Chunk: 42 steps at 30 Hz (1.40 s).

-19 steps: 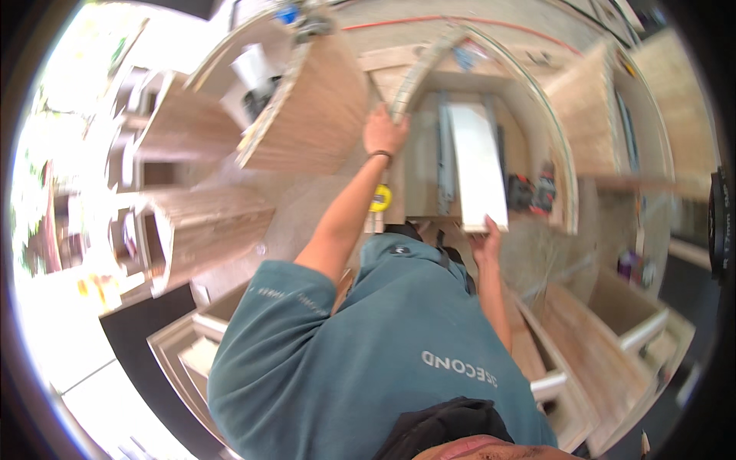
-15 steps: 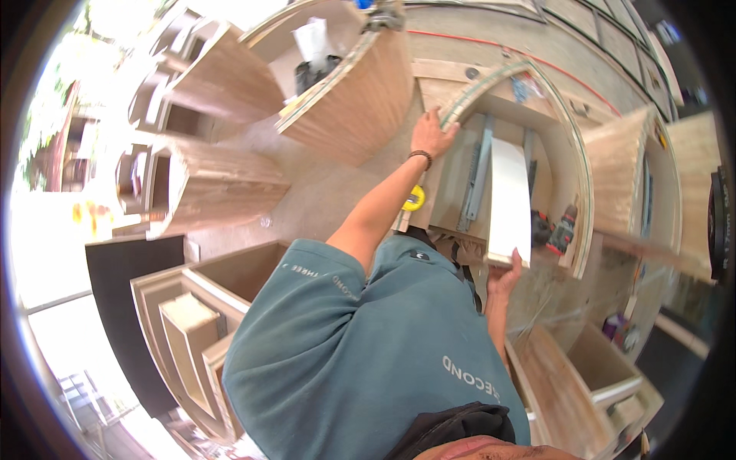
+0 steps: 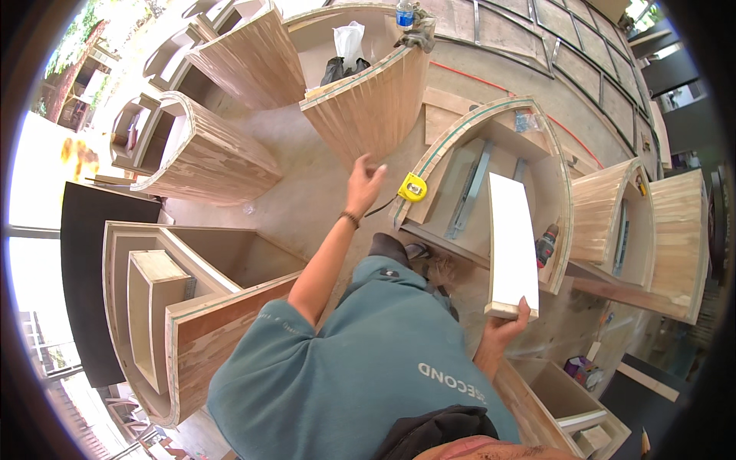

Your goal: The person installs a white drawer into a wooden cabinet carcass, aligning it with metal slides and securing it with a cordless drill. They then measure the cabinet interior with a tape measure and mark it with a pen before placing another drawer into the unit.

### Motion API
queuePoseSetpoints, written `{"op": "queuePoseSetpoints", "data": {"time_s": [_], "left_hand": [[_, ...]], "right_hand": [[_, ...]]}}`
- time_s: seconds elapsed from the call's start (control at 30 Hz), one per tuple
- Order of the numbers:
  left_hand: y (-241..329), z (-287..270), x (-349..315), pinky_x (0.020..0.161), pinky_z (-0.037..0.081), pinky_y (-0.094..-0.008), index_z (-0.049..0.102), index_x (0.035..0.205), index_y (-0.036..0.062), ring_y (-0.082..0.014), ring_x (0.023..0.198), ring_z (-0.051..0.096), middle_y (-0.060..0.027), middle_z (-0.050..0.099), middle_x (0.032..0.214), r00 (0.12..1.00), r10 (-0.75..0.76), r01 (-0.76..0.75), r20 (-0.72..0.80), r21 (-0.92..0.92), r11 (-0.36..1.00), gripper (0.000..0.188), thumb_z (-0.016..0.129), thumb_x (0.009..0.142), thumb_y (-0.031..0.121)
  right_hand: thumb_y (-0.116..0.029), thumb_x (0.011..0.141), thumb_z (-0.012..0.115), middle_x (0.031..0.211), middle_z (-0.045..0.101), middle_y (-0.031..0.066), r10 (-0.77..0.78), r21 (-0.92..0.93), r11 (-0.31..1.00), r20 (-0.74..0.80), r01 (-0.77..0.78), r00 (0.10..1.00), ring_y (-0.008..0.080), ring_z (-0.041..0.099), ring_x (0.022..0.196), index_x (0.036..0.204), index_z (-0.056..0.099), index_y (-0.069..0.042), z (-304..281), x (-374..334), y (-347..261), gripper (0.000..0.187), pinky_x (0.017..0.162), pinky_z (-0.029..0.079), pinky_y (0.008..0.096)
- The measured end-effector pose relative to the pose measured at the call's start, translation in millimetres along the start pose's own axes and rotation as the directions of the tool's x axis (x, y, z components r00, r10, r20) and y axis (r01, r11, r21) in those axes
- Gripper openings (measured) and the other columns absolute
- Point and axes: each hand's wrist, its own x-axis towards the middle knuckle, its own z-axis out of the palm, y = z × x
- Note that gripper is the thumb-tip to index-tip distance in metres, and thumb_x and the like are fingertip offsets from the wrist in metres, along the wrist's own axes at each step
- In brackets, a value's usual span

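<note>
Right grip (image 3: 503, 328): grasping the near end of a long white board (image 3: 511, 241) at its right corner; some fingers hidden beneath it. Board lies white face up, pale raw edge toward the body, long axis pointing away, far part over an open curved cabinet (image 3: 452, 140). Contact between board and cabinet — cannot tell from this angle.

Left grip (image 3: 366, 188): released, holding nothing; fingers loosely bent, in view between the cabinet and a neighbouring curved unit (image 3: 368, 107). Dark bracelet (image 3: 349, 220) on that wrist. Nearest item, just to the right: a yellow tape measure (image 3: 412, 187), at the cabinet's left rim, apart from the fingers.

Inside the cabinet: a metal rail (image 3: 469, 192) left of the board; a cordless drill (image 3: 546, 245) right of the board, near the side wall. Clear plastic bag (image 3: 527, 121) by the far tip.

Surroundings: neighbouring unit carries a white plastic bag (image 3: 349, 42), plus a bottle (image 3: 404, 15) near its far corner. Lower left — another cabinet (image 3: 222, 326), a small drawer box (image 3: 153, 307) set in its front
</note>
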Motion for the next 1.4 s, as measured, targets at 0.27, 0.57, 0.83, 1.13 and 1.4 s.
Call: {"op": "queuePoseSetpoints", "data": {"time_s": [0.27, 0.57, 0.83, 1.13, 1.4], "left_hand": [[-87.2, -74.5, -87.2, 0.088, 0.053, -0.0355, 0.055, 0.132, 0.0024, -0.0253, 0.101, 0.067, -0.0179, 0.069, 0.113, 0.962, -0.269, 0.264, 0.046, 0.094, 0.96, 0.052, 0.068, 0.091, 0.031], [-68.4, -93.0, -76.3, 0.083, 0.053, -0.0336, 0.056, 0.132, 0.004, -0.0198, 0.099, 0.067, -0.0135, 0.067, 0.115, 0.938, -0.297, 0.303, 0.18, -0.007, 0.953, 0.045, 0.064, 0.095, 0.028], [-126.1, -145.7, -2.5, 0.077, 0.053, -0.0306, 0.058, 0.127, 0.0034, -0.017, 0.096, 0.066, -0.0108, 0.067, 0.114, 0.902, -0.377, 0.394, 0.212, -0.047, 0.918, 0.041, 0.062, 0.097, 0.03], [-241.2, -253.2, 106.3, 0.081, 0.054, -0.0345, 0.066, 0.116, -0.0003, -0.0223, 0.086, 0.07, -0.0159, 0.073, 0.103, 0.861, -0.498, 0.48, 0.102, 0.159, 0.863, 0.041, 0.066, 0.091, 0.031], [-270.7, -302.1, 192.5, 0.081, 0.054, -0.0344, 0.067, 0.115, -0.0004, -0.0237, 0.089, 0.071, -0.0167, 0.073, 0.101, 0.86, -0.49, 0.457, 0.139, 0.216, 0.863, 0.04, 0.066, 0.091, 0.031]], "right_hand": [[-0.022, 0.089, 0.064, 0.117, 0.065, 0.0078, 0.126, 0.143, 0.977, 0.212, -0.158, 0.969, 0.021, 0.063, 0.108, 0.124, 0.059, -0.005, -3.7, -4.0, 16.2, 0.039, 0.092, 0.052, 0.0375], [-0.015, 0.095, 0.064, 0.122, 0.061, 0.0071, 0.088, 0.219, 0.954, 0.453, -0.207, 0.887, 0.0182, 0.058, 0.114, 0.126, 0.055, -0.002, 111.1, 63.3, 90.6, 0.035, 0.098, 0.048, 0.0343], [-0.012, 0.094, 0.065, 0.116, 0.065, 0.0082, 0.061, 0.298, 0.944, 0.266, -0.142, 0.962, 0.0222, 0.062, 0.109, 0.12, 0.059, -0.001, 202.8, 126.3, 178.9, 0.029, 0.094, 0.052, 0.0363], [-0.007, 0.079, 0.083, 0.137, 0.049, 0.0184, -0.166, -0.077, 0.986, -0.375, 0.148, 0.912, 0.0379, 0.057, 0.117, 0.145, 0.017, -0.008, 208.2, 141.8, 234.0, 0.093, 0.092, 0.052, 0.0656], [-0.041, 0.093, 0.068, 0.14, 0.052, 0.0158, 0.093, -0.191, 0.967, -0.351, -0.169, 0.932, 0.0374, 0.051, 0.125, 0.14, 0.047, -0.007, 150.6, 201.9, 233.8, 0.061, 0.104, 0.042, 0.0564]]}}
